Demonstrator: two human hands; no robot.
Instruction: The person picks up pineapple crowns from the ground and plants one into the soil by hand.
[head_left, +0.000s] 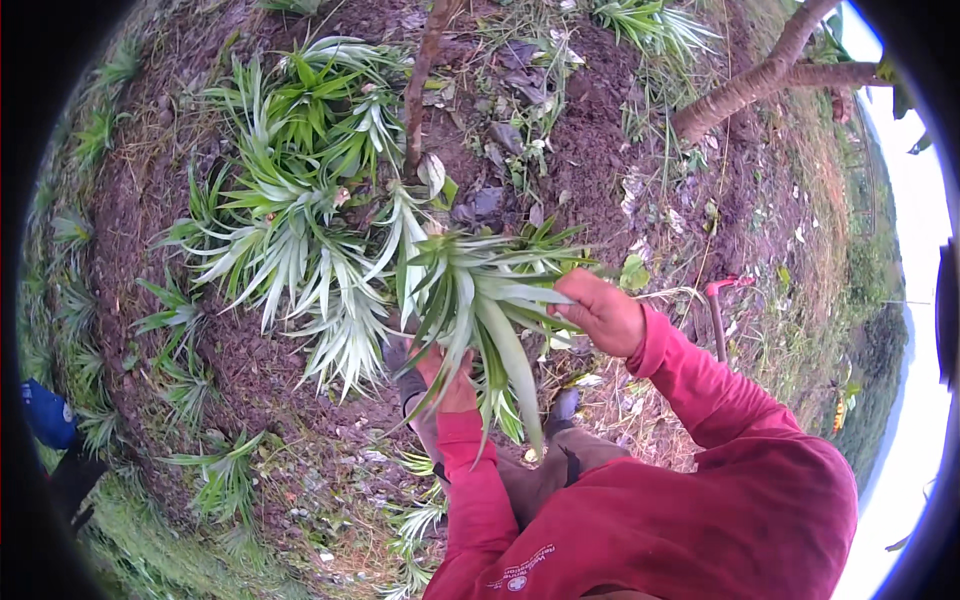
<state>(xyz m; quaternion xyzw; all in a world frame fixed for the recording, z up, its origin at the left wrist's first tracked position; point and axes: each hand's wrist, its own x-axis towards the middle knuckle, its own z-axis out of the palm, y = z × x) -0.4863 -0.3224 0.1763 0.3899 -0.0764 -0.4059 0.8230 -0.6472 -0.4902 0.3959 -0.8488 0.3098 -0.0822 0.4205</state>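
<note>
A pineapple slip (478,285) with long grey-green leaves is up in front of my body. My left hand (445,375) is closed around its lower part, and drooping leaves partly hide the fingers. With my right hand (605,312) I pinch leaves at the plant's right side, fingers pressed together. Just beyond and to the left lies a large heap of more pineapple slips (290,205), green and silvery, some with pale bases showing. The held plant's leaves overlap the near edge of that heap.
Tree trunks stand at the far middle (420,80) and far right (745,95). A red-handled tool (718,300) stands right of my right arm. Pineapple plants (222,478) grow in soil on the left. Another person's blue garment (48,415) shows at the left rim.
</note>
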